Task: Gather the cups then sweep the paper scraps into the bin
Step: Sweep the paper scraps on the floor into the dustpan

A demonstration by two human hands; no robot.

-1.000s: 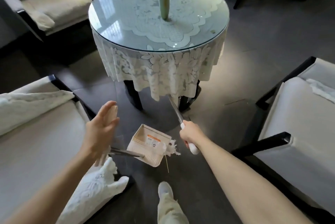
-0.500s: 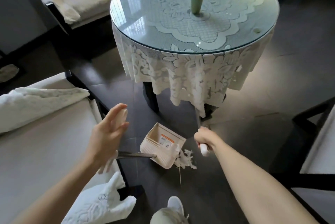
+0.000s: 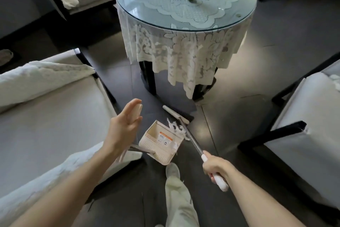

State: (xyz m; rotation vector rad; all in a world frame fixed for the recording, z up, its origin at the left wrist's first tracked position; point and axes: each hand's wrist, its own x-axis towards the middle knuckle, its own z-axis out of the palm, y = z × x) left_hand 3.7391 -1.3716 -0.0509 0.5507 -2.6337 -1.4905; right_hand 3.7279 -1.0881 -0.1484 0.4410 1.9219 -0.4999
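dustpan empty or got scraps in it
Nearly empty: the dustpan shows bare inside but for a small bit at its lip; the paper scraps lie at its mouth.

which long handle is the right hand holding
The broom handle, slanting to the brush head beside the paper scraps; the right hand holds its white grip. The other handle joins the dustpan.
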